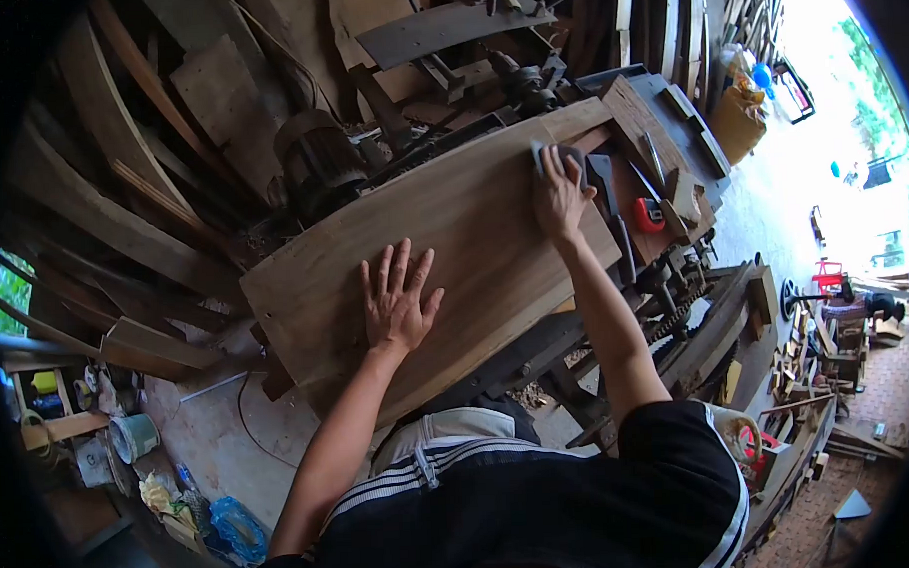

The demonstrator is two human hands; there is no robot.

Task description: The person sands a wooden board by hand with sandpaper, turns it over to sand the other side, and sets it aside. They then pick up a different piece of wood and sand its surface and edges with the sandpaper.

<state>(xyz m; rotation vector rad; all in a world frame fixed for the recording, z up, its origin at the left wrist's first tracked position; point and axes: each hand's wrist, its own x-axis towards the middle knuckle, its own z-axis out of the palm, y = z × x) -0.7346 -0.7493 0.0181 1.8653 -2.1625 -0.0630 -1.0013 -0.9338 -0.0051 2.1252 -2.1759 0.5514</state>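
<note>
A wide wooden board [463,244] lies tilted across the machine in front of me. My left hand [399,304] rests flat on its left part, fingers spread, holding nothing. Near the board's upper right edge, my right hand [561,192] presses a small grey pad [554,160] against the wood. The pad is partly hidden under the fingers. Just right of that hand are a dark long-bladed tool [610,203], a red tape measure [649,215] and a thin metal tool [654,159].
A motor [315,154] and machine parts stand behind the board. Curved timbers [122,215] lean at the left. A bucket [133,437] and blue plastic bag [238,530] sit on the floor at lower left. Geared machinery [686,316] lies right of my right forearm.
</note>
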